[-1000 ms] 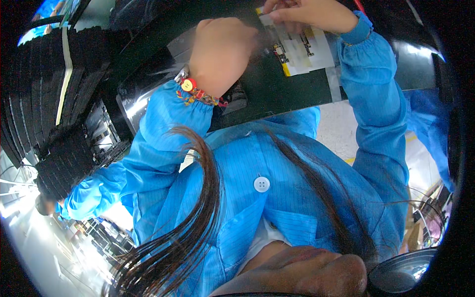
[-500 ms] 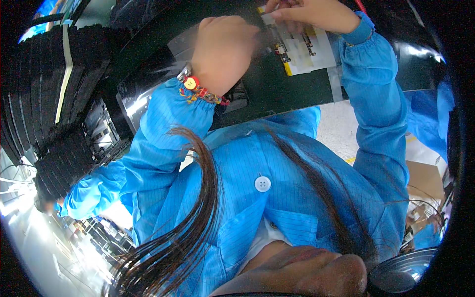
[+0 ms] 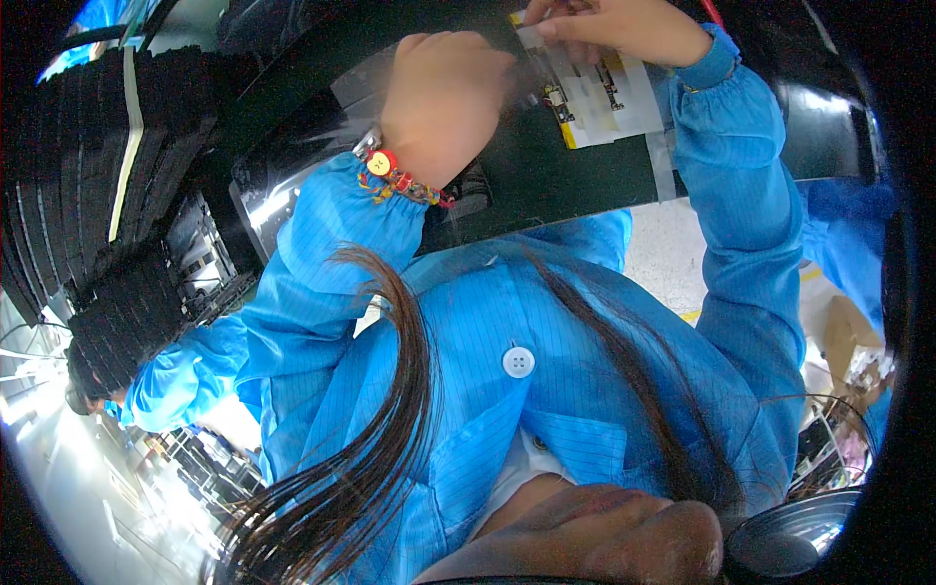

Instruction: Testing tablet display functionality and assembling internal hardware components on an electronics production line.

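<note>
A white backing sheet (image 3: 634,97) with yellow edges lies on the dark work surface (image 3: 536,195). Small dark and gold electronic strips (image 3: 611,83) sit on it in rows. Over its far left part is my right hand (image 3: 624,29), thumb and fingers pinched together; what is between them is too small to make out. My left hand (image 3: 444,107) is closed, back toward me, just left of the sheet. Its fingertips are hidden, and so is anything in them. A beaded bracelet (image 3: 400,180) with a red and yellow charm circles my left wrist.
Stacked black trays (image 3: 97,146) rise at the left, and another tray (image 3: 200,253) with small parts is beside them. Clear plastic film (image 3: 278,200) shines near my left sleeve. Blue clothing of another person (image 3: 843,234) shows at the right.
My left hand has shifted very slightly to the right. My right hand and the sheet look unmoved. At the right edge, the other person's blue clothing has changed position a little.
</note>
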A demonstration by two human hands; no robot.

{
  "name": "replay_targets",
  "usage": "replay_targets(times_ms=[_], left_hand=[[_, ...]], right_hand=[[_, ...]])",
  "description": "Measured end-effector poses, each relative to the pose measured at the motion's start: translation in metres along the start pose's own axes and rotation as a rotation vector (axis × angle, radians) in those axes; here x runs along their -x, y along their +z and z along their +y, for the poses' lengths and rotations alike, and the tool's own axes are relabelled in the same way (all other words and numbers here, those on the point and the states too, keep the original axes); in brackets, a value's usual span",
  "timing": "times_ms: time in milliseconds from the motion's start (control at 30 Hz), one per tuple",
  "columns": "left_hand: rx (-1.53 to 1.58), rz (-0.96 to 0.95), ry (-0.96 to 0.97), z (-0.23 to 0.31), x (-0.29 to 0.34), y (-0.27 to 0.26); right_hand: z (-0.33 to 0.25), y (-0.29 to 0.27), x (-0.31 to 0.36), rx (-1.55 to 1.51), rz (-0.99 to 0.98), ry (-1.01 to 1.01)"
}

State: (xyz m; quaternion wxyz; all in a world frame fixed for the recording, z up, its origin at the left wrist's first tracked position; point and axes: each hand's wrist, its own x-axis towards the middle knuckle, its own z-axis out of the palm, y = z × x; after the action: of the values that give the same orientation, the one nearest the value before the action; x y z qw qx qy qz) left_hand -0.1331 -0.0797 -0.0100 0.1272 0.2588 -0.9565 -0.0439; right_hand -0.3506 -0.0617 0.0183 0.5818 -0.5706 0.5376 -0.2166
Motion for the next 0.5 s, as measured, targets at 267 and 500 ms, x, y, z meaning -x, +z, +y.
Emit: replay_targets(times_ms=[267, 500], left_hand=[[0.005, 0.005, -0.005, -0.002, 0.001, 0.004], [0.064, 0.029, -0.001, 0.001, -0.001, 0.003]], right_hand=[[0.012, 0.002, -0.008, 0.071, 0.019, -0.047], [0.016, 0.012, -0.007, 0.279, 0.134, -0.180]])
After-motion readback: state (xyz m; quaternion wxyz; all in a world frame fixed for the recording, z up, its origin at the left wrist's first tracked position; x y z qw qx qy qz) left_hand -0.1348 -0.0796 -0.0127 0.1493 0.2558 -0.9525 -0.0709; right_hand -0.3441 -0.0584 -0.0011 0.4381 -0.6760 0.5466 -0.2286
